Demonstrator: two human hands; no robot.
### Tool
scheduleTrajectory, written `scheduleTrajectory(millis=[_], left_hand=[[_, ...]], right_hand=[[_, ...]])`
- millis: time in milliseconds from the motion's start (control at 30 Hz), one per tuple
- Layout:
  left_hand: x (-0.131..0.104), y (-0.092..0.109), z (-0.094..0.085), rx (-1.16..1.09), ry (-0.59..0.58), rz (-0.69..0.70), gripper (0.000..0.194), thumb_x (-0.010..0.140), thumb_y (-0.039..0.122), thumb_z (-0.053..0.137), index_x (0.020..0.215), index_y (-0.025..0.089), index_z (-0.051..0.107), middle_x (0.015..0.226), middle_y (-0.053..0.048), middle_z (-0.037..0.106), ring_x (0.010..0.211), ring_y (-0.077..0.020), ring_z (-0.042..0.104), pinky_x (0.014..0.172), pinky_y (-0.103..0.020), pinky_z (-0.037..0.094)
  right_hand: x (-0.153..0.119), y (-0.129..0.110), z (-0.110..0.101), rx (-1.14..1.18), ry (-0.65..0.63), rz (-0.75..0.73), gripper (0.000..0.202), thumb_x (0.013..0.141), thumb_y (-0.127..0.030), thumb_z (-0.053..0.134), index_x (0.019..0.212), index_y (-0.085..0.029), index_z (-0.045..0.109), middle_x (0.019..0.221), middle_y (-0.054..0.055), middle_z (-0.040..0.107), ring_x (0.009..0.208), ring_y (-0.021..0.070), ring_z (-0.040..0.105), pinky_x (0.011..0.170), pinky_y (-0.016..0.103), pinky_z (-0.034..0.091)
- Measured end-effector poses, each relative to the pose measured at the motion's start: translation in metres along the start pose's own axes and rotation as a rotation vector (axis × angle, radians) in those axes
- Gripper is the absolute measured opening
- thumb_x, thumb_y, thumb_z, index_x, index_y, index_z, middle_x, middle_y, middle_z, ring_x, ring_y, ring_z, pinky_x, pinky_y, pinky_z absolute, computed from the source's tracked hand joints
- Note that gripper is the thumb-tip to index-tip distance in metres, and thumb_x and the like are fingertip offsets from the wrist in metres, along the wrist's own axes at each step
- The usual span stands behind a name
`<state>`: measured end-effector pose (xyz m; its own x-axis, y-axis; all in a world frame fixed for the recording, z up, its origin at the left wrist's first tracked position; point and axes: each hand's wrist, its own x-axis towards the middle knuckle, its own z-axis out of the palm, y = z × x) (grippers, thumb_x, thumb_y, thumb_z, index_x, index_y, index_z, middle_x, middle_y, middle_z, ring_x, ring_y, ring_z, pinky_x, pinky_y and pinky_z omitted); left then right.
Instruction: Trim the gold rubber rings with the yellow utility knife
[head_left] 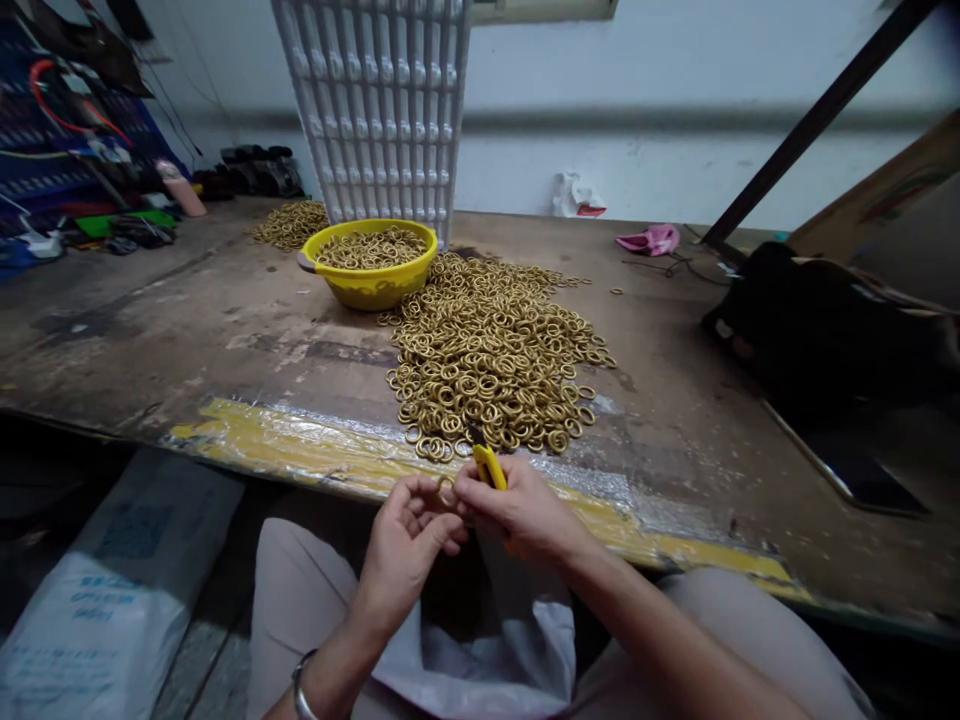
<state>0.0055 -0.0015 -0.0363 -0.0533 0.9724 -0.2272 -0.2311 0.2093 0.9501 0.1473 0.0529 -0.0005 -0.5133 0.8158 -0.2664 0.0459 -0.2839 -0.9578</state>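
Note:
Between my two hands, just in front of the table's edge, is a brass-coloured ring (445, 487). The fingers of my left hand (411, 540) are closed on it from the left. My right hand (517, 505) is wrapped round a yellow utility knife (490, 467) whose dark tip points up and away, and its fingertips touch the ring's right side. A large heap of similar rings (487, 360) lies on the table (667, 420) beyond my hands. Behind it to the left stands a yellow basin (375, 287) full of rings.
An open white bag (480, 670) hangs between the knees, below my hands. Farther back are a small ring pile (292, 222) and a tall ribbed plastic panel (382, 110). At right lie a phone (847, 460), black cloth (817, 330) and a pink item (651, 240).

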Motion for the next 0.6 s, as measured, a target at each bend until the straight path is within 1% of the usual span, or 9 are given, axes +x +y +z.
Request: scheduleTrajectory(millis=[67, 133, 233, 300, 333, 400, 500, 533, 600], left_hand=[[-0.001, 0.001, 0.006, 0.015, 0.033, 0.061, 0.028, 0.071, 0.026, 0.073, 0.085, 0.018, 0.05, 0.075, 0.0, 0.063, 0.061, -0.0128, 0.06, 0.057, -0.023, 0.049], [-0.003, 0.003, 0.009, 0.086, 0.041, 0.113, 0.021, 0.074, 0.028, 0.07, 0.083, 0.017, 0.055, 0.071, 0.0, 0.062, 0.059, -0.0121, 0.058, 0.056, -0.022, 0.047], [-0.005, 0.007, 0.008, 0.21, 0.015, 0.124, 0.017, 0.081, 0.031, 0.063, 0.079, 0.015, 0.061, 0.061, 0.001, 0.06, 0.055, -0.0117, 0.055, 0.055, -0.022, 0.045], [-0.005, 0.01, 0.005, 0.176, -0.033, 0.067, 0.022, 0.083, 0.034, 0.06, 0.076, 0.014, 0.061, 0.058, 0.0, 0.059, 0.051, -0.0108, 0.053, 0.052, -0.022, 0.044], [-0.004, 0.012, 0.004, 0.117, -0.069, 0.016, 0.024, 0.083, 0.036, 0.06, 0.075, 0.014, 0.06, 0.059, 0.0, 0.059, 0.048, -0.01, 0.052, 0.049, -0.021, 0.042], [-0.003, 0.015, 0.001, -0.036, -0.14, -0.111, 0.027, 0.082, 0.04, 0.061, 0.077, 0.014, 0.058, 0.059, 0.002, 0.056, 0.042, -0.0074, 0.046, 0.041, -0.019, 0.038], [-0.003, 0.019, -0.001, -0.233, -0.208, -0.278, 0.029, 0.08, 0.043, 0.062, 0.077, 0.015, 0.054, 0.053, 0.006, 0.046, 0.037, -0.0041, 0.036, 0.035, -0.015, 0.028], [-0.003, 0.019, -0.001, -0.279, -0.22, -0.317, 0.029, 0.08, 0.043, 0.062, 0.076, 0.015, 0.053, 0.051, 0.006, 0.044, 0.037, -0.0035, 0.033, 0.035, -0.015, 0.025], [-0.005, 0.02, -0.002, -0.337, -0.234, -0.368, 0.029, 0.08, 0.042, 0.062, 0.074, 0.016, 0.051, 0.05, 0.007, 0.04, 0.036, -0.0026, 0.03, 0.034, -0.014, 0.021]], right_hand=[[-0.004, 0.0, 0.006, 0.125, -0.004, 0.062, 0.029, 0.075, -0.043, 0.062, 0.068, -0.018, 0.05, 0.046, -0.008, 0.039, 0.038, 0.0052, 0.03, 0.038, 0.019, 0.021], [-0.006, 0.002, 0.008, 0.168, 0.02, 0.061, 0.029, 0.074, -0.043, 0.063, 0.068, -0.018, 0.049, 0.044, -0.009, 0.038, 0.037, 0.0051, 0.029, 0.037, 0.018, 0.02], [-0.007, 0.005, 0.007, 0.165, -0.029, 0.002, 0.025, 0.076, -0.039, 0.061, 0.069, -0.018, 0.051, 0.05, -0.005, 0.049, 0.043, 0.0076, 0.043, 0.044, 0.019, 0.033], [-0.007, 0.005, 0.003, 0.106, -0.07, -0.046, 0.021, 0.079, -0.035, 0.056, 0.068, -0.017, 0.053, 0.057, -0.002, 0.055, 0.052, 0.01, 0.05, 0.052, 0.022, 0.038], [-0.008, 0.005, 0.002, 0.053, -0.058, -0.071, 0.02, 0.08, -0.033, 0.055, 0.068, -0.017, 0.053, 0.059, -0.001, 0.055, 0.054, 0.0103, 0.05, 0.055, 0.022, 0.038], [-0.008, 0.003, -0.002, -0.084, 0.024, -0.126, 0.019, 0.081, -0.03, 0.054, 0.067, -0.016, 0.054, 0.06, -0.003, 0.052, 0.056, 0.0093, 0.046, 0.055, 0.021, 0.035], [-0.012, 0.0, -0.007, -0.307, 0.155, -0.213, 0.022, 0.083, -0.028, 0.051, 0.064, -0.017, 0.051, 0.058, -0.005, 0.043, 0.055, 0.0087, 0.038, 0.052, 0.021, 0.029], [-0.013, 0.0, -0.009, -0.406, 0.175, -0.251, 0.022, 0.083, -0.026, 0.049, 0.064, -0.017, 0.05, 0.058, -0.005, 0.043, 0.054, 0.009, 0.038, 0.052, 0.022, 0.028], [-0.017, 0.001, -0.01, -0.656, 0.196, -0.353, 0.012, 0.08, -0.017, 0.049, 0.068, -0.017, 0.052, 0.061, -0.003, 0.048, 0.058, 0.0103, 0.042, 0.055, 0.023, 0.028]])
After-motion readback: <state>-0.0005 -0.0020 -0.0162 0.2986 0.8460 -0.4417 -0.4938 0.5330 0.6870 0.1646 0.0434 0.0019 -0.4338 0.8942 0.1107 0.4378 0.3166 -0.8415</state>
